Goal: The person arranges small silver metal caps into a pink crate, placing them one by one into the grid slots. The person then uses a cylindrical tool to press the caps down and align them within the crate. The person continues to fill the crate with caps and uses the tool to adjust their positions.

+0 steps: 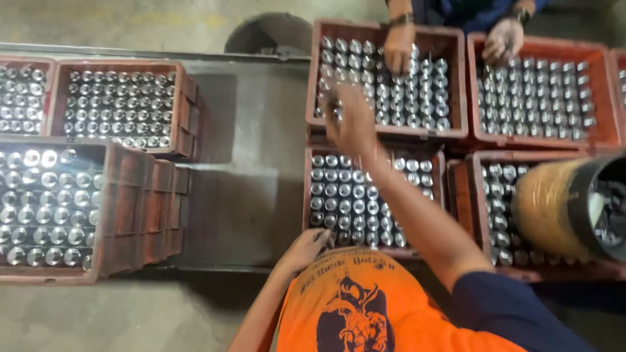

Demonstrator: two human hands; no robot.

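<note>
Red plastic crates packed with upright shiny metal cylinders crowd a grey steel tabletop point(251, 150). The right hand point(352, 124) reaches out on a bare forearm with a navy sleeve, over the near middle crate point(306, 195), to the near left corner of the far middle crate point(313, 78). It hangs palm down on the cylinders point(417, 98) there. The fingers point(336, 104) curl down among the tops, but the hand is blurred, so I cannot tell whether they pinch one or only touch. The left hand is out of view.

Just below, a person in an orange shirt point(365, 306) crouches at the tabletop's near edge, one hand point(306, 251) at the near left corner of the near middle crate. At the far edge another person has one hand point(399, 45) down in the far middle crate and the other point(502, 40) at the far rim of the far right crate point(471, 91).

A yellow-brown drum with a black rim point(561, 208) lies tilted over the near right crate point(475, 195). On the left side of the tabletop stand more full crates – one point(186, 104) toward the far edge, a taller stack point(137, 208) toward the near left corner.
</note>
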